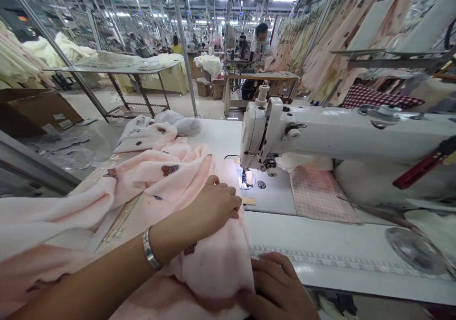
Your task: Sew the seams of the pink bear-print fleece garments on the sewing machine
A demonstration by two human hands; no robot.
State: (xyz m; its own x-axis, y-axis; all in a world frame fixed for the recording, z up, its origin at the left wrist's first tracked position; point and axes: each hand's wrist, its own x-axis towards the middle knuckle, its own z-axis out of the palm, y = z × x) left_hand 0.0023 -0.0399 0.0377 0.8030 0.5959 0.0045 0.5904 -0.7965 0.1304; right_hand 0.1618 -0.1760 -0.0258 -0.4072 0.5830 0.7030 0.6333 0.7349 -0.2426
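Observation:
A soft pink fleece fabric (217,263) with small printed figures spreads over the left side of the sewing table and hangs toward me. My left hand (212,208), with a silver bracelet at the wrist, lies on it with fingers curled into the cloth, just left of the needle area. Lower down, my right hand (276,287) grips the fabric's right edge; its thumb is partly hidden by the cloth. The white sewing machine (263,130) stands beyond my hands, its lamp lit over the presser foot (245,177).
Right of the needle lies a pink checked cloth (320,192). A measuring tape strip (342,260) runs along the table's front. Red-handled snips (416,168) sit by the machine arm. A cardboard box (39,111) stands at left; a person (261,44) sits at a machine behind.

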